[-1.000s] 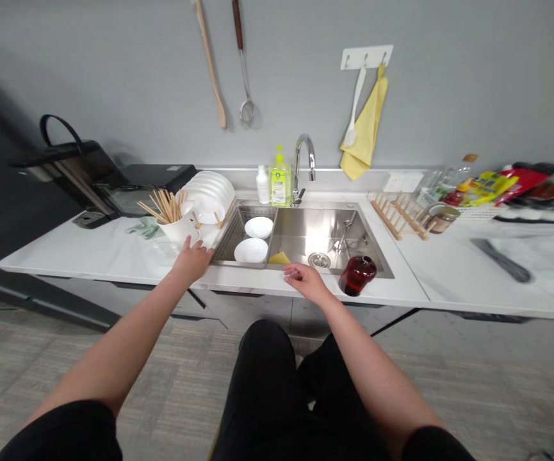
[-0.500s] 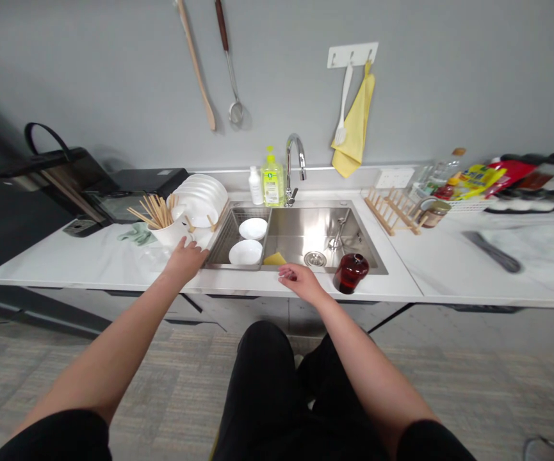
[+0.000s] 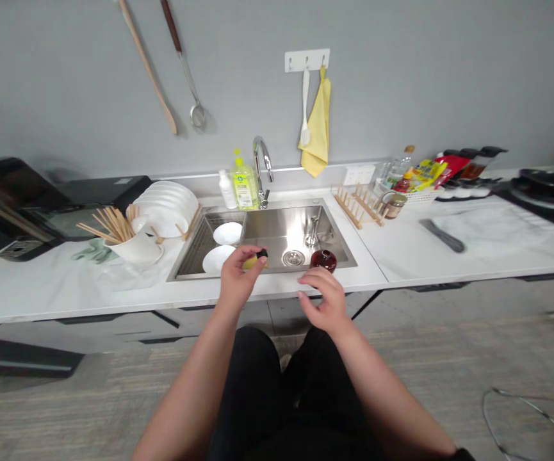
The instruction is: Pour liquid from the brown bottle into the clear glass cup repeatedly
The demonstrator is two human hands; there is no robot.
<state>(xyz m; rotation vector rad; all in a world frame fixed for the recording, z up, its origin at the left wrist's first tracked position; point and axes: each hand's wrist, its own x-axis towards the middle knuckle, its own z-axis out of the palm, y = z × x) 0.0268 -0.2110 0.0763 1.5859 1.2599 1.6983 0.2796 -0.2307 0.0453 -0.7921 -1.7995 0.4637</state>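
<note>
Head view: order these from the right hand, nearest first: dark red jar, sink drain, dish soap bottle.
From the right hand:
1. Dark red jar: straight ahead, just beyond the hand.
2. Sink drain: ahead and to the left of the jar.
3. Dish soap bottle: farther left, at the back edge.

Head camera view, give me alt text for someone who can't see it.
A person's left hand pinches a yellow sponge above a stainless steel sink, while the open right hand hovers near a dark red glass jar. Two white bowls sit in a wire basket on the sink's left side.
</note>
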